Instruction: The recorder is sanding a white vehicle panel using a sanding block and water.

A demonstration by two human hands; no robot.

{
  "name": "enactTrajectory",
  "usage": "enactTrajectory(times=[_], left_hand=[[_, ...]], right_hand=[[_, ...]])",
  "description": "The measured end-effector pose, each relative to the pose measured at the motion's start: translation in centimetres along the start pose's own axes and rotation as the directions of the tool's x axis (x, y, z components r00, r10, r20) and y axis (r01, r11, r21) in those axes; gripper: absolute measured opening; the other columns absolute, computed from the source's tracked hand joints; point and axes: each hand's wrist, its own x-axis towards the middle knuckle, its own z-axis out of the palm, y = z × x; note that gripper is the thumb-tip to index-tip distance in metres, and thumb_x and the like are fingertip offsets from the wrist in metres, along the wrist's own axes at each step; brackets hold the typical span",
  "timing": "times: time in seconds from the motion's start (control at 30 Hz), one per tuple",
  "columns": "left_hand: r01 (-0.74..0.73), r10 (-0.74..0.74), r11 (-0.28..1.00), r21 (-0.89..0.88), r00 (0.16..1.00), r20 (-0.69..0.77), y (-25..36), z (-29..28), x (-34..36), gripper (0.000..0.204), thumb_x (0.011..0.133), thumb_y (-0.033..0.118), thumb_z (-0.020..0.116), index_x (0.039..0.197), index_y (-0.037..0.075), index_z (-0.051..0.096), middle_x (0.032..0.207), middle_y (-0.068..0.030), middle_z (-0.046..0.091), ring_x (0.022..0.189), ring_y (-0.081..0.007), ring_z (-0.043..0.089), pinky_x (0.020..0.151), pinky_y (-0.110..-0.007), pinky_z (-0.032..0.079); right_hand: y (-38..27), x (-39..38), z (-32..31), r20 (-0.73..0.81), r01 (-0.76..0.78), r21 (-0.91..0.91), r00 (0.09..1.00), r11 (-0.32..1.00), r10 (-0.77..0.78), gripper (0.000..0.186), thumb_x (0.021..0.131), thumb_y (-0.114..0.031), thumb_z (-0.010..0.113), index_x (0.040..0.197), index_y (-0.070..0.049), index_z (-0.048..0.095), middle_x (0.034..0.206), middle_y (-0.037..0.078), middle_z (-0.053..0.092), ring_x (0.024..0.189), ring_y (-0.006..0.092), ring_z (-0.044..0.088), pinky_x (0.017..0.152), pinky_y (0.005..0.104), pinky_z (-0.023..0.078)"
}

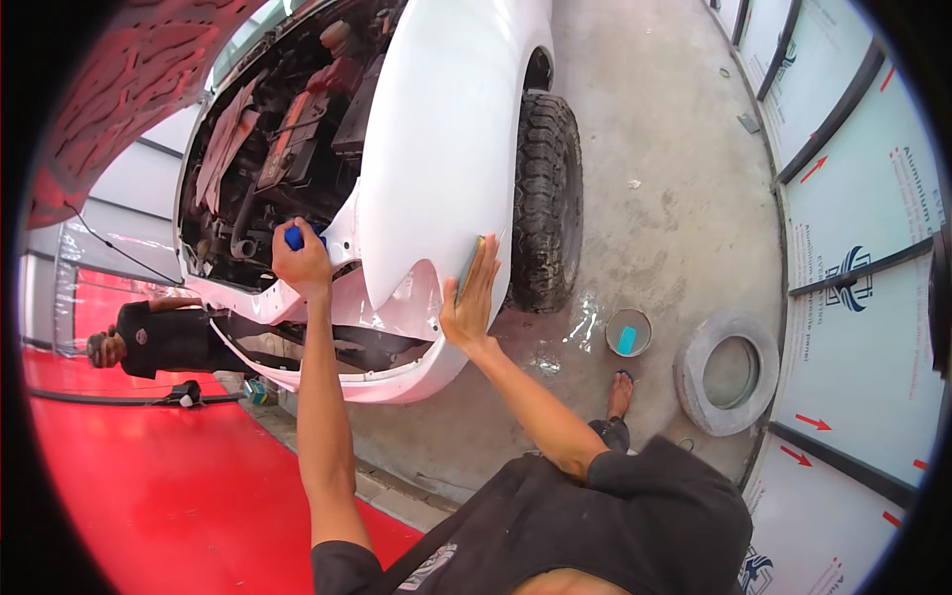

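My left hand [301, 262] is closed around a small blue object [295, 238], mostly covered by the fingers, above the front edge of the open engine bay [288, 149]. My right hand [470, 301] lies with fingers stretched along the white front fender [436, 129]. Between that palm and the panel is a thin yellowish-grey pad [468, 268], its edge showing beside the fingers. The fender is white and glossy, with wet-looking patches low near the headlight opening [397, 293].
A knobby tyre [545, 198] stands under the fender. On the concrete are a round bucket [629, 332] holding a turquoise block [627, 340] and a loose grey tyre [727, 375]. Another person [169, 335] stands beyond the car's front, left. Panelled walls [853, 198] line the right.
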Motion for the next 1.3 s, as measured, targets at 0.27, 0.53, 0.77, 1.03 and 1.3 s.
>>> enactTrajectory(times=[0.27,0.53,0.77,1.03,1.3], left_hand=[[0.031,-0.031,0.998,0.056,0.999,0.011,0.2,-0.2,0.0,0.017,0.09,0.02,0.071,0.094,0.004,0.071,0.089,-0.0159,0.073,0.08,-0.0368,0.07,0.073,-0.042,0.054],[0.013,-0.014,0.999,0.035,1.0,0.017,0.5,0.0,0.1,0.018,0.09,0.02,0.071,0.095,0.003,0.071,0.09,-0.017,0.073,0.081,-0.0379,0.07,0.074,-0.043,0.054],[0.013,-0.013,0.999,0.032,1.0,0.005,-0.4,0.0,0.0,0.022,0.092,0.027,0.07,0.097,0.005,0.071,0.088,-0.016,0.074,0.079,-0.0347,0.071,0.074,-0.041,0.055],[0.062,-0.062,0.997,0.038,0.998,-0.004,0.0,-0.3,-0.1,0.019,0.091,0.022,0.071,0.094,0.003,0.071,0.088,-0.0168,0.073,0.079,-0.0356,0.07,0.074,-0.041,0.054],[0.073,-0.073,0.994,0.075,0.997,0.001,0.5,-0.2,0.0,0.018,0.092,0.022,0.071,0.093,0.004,0.071,0.087,-0.0166,0.073,0.077,-0.0355,0.071,0.072,-0.041,0.054]], right_hand=[[0.7,7.4,-0.2,-0.008,-0.084,0.076,0.996,0.994,0.085,0.074,0.107,-0.032,0.037,0.159,0.008,0.003,0.167,0.03,0.002,0.156,0.0446,-0.001,0.124,0.0577,0.0],[2.3,9.9,0.5,-0.046,-0.175,0.034,0.983,0.984,0.176,0.075,0.107,-0.032,0.036,0.159,0.007,0.0,0.167,0.029,0.001,0.156,0.0446,-0.001,0.124,0.0578,0.001],[1.6,4.2,0.5,-0.09,-0.084,0.064,0.992,0.994,0.09,0.069,0.109,-0.033,0.034,0.16,0.006,0.009,0.167,0.027,0.011,0.157,0.0386,0.007,0.127,0.0514,0.004],[2.9,9.6,-0.7,0.027,-0.18,0.196,0.984,0.964,0.178,0.07,0.11,-0.036,0.033,0.16,0.006,0.006,0.168,0.026,0.009,0.157,0.0357,0.007,0.127,0.0499,0.003],[4.5,15.8,-1.0,0.118,-0.253,0.169,0.965,0.953,0.235,0.076,0.108,-0.038,0.038,0.16,0.007,0.005,0.167,0.028,0.005,0.157,0.04,0.005,0.126,0.0515,0.004]])
